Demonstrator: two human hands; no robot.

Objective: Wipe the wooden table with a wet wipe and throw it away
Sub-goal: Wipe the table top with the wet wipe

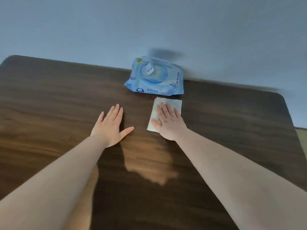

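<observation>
A dark wooden table (pixel 49 100) fills most of the view. A white wet wipe (pixel 172 104) lies flat on it, just in front of the wipe pack. My right hand (pixel 167 122) presses flat on the wipe, fingers stretched out, covering its lower half. My left hand (pixel 111 125) rests palm down on the bare wood to the left of the wipe, fingers apart, holding nothing.
A light blue pack of wet wipes (pixel 156 78) sits at the table's far edge against a grey wall (pixel 149 22), its lid flipped up and a wipe poking out. The table's rounded right corner (pixel 280 98) is close by. A bright reflection lies on the wood between my forearms.
</observation>
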